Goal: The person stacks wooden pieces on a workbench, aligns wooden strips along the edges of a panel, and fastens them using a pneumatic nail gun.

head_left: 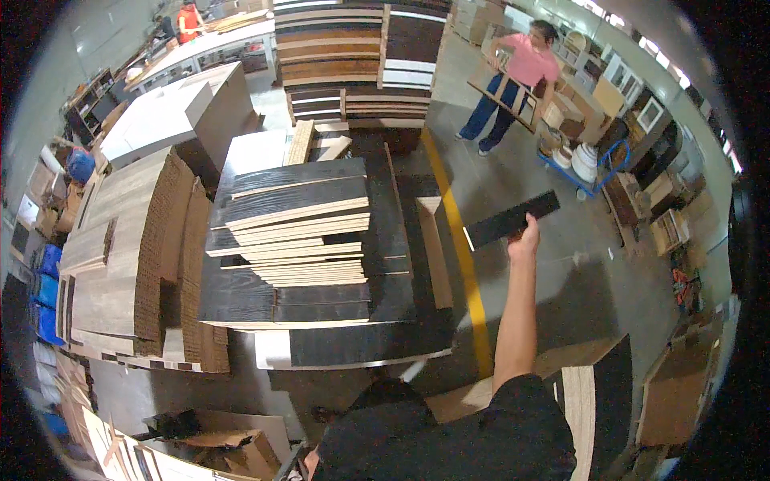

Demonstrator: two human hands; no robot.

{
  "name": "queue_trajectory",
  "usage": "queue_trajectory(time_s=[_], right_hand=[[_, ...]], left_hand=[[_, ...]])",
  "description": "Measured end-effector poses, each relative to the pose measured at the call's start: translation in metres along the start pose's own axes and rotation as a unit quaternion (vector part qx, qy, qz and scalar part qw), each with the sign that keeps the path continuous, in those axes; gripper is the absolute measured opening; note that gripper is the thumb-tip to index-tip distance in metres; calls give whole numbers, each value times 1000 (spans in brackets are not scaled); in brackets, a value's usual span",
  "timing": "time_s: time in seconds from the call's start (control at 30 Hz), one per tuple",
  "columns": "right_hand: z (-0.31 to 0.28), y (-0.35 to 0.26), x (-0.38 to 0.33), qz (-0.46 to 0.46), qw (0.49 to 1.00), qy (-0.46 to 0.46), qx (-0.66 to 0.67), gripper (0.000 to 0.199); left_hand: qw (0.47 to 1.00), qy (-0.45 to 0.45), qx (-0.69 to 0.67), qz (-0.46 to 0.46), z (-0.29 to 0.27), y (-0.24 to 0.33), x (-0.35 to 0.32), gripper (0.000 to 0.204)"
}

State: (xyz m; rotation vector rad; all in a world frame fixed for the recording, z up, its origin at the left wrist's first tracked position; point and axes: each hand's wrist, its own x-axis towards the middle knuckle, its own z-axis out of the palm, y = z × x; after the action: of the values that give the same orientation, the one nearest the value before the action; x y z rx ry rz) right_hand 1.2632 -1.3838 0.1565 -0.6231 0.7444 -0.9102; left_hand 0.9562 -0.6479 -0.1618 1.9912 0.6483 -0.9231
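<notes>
Right hand (523,242) is grasping dark board (501,224) crosswise to forearm, off panel stack (391,293)'s right edge; left hand (311,463)'s grip unclear.

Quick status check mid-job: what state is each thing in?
Right hand: closed on a black board strip.
Black board strip: held aloft, tilted.
Light-edged black strips: layered unevenly on black panels.
Wood-grain boards: stacked.
Blue cart: loaded.
Co-worker: standing, holding a wooden frame.

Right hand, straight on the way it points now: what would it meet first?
Past the dark board it holds, the right hand likely meets the wooden frame carried by the co-worker; depth is unclear.
</notes>
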Motion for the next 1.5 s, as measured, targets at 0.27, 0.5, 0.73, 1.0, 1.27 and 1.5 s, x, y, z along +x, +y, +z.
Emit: queue_trajectory(time_s=[0.27,0.5,0.73,1.0,1.27,1.5], right_hand=[[6,1,17,-103,986,-91,-97,44],[15,-16,13,-192,970,-65,-138,31],[21,-20,2,-244,958,-38,-143,24],[1,-27,35,-211,967,70,-127,20],[-2,-50,35,-179,977,47,-110,19],[-5,-60,62,-193,970,83,-123,19]], left_hand=[[993,-39,54,100,0,70,83,44],[966,8,-256,-46,12,52,106,41],[902,10,360,238,8,47,111,28],[984,122,-131,-10,-1,42,83,30],[967,125,-206,-81,23,36,85,25],[931,80,-356,12,54,33,108,31]])
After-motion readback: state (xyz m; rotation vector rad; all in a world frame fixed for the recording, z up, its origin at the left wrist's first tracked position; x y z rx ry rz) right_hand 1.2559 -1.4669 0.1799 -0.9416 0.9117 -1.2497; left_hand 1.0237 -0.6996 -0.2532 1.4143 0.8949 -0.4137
